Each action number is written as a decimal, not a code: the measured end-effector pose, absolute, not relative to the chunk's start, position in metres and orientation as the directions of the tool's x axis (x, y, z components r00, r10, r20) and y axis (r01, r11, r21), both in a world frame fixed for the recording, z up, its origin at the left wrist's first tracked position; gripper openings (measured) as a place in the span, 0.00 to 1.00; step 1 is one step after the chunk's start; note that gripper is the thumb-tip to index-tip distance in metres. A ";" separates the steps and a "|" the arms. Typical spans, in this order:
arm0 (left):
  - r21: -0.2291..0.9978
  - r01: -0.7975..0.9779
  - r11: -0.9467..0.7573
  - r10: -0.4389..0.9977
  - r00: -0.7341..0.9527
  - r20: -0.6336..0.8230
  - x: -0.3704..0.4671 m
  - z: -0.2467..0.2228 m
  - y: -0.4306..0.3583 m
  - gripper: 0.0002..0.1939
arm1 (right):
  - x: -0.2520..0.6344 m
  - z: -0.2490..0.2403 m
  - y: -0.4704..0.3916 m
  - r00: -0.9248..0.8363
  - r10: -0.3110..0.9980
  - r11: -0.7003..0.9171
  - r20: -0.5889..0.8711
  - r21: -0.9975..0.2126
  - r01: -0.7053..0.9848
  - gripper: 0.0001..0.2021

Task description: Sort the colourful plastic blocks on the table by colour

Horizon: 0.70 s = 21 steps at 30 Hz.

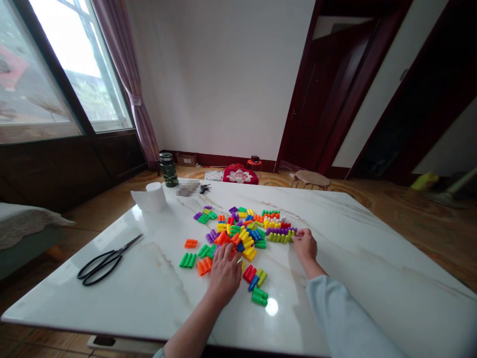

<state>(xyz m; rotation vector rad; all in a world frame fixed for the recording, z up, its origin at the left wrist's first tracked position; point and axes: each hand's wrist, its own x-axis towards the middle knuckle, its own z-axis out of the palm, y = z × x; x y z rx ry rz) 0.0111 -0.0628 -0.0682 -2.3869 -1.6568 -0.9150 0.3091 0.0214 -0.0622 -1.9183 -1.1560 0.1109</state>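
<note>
Colourful plastic bullet-shaped building blocks point(223, 227) lie in a loose pile in the middle of the table. My left hand point(225, 272) rests over the near side of the pile, fingers stretched and slightly apart on orange blocks point(223, 238). At the right, blocks stand in tidy rows by colour, among them a purple row point(280, 231) and a lime-green row point(280, 238). My right hand point(306, 246) pinches at the right end of these two rows; its fingertips partly hide the end block. Red, blue and green blocks point(260, 297) lie nearer me.
The white marble-patterned table point(149, 298) also bears black-handled scissors point(108, 261) at the left, a white paper roll point(151, 198), a camouflage flask point(168, 170), and a small dark tool point(204, 188) at the far edge. Beyond stands a round stool point(312, 177).
</note>
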 end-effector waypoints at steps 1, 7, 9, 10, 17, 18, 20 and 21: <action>0.251 0.880 -0.404 0.823 0.230 0.520 0.011 -0.068 -0.063 0.13 | 0.308 -0.063 0.020 0.568 0.757 -0.206 0.323 -0.707 0.677 0.09; 0.249 0.885 -0.394 0.834 0.231 0.501 0.011 -0.065 -0.063 0.13 | 0.306 -0.065 0.013 0.565 0.783 -0.275 0.262 -0.668 0.691 0.09; 0.249 0.885 -0.394 0.834 0.230 0.502 0.012 -0.064 -0.062 0.13 | 0.306 -0.065 0.013 0.566 0.786 -0.295 0.248 -0.654 0.697 0.10; 0.252 0.884 -0.394 0.833 0.227 0.505 0.012 -0.064 -0.062 0.13 | 0.306 -0.065 0.014 0.566 0.788 -0.303 0.241 -0.648 0.699 0.10; 0.268 0.880 -0.392 0.826 0.208 0.525 0.012 -0.065 -0.064 0.12 | 0.308 -0.069 0.013 0.562 0.794 -0.325 0.229 -0.621 0.713 0.12; 0.268 0.881 -0.390 0.828 0.208 0.521 0.012 -0.064 -0.065 0.12 | 0.308 -0.070 0.011 0.554 0.799 -0.317 0.235 -0.618 0.719 0.13; 0.268 0.883 -0.386 0.831 0.207 0.515 0.012 -0.063 -0.065 0.12 | 0.308 -0.072 0.008 0.527 0.813 -0.294 0.246 -0.608 0.737 0.13; 0.267 0.883 -0.385 0.832 0.207 0.515 0.012 -0.063 -0.064 0.12 | 0.307 -0.073 0.006 0.514 0.820 -0.282 0.252 -0.603 0.746 0.13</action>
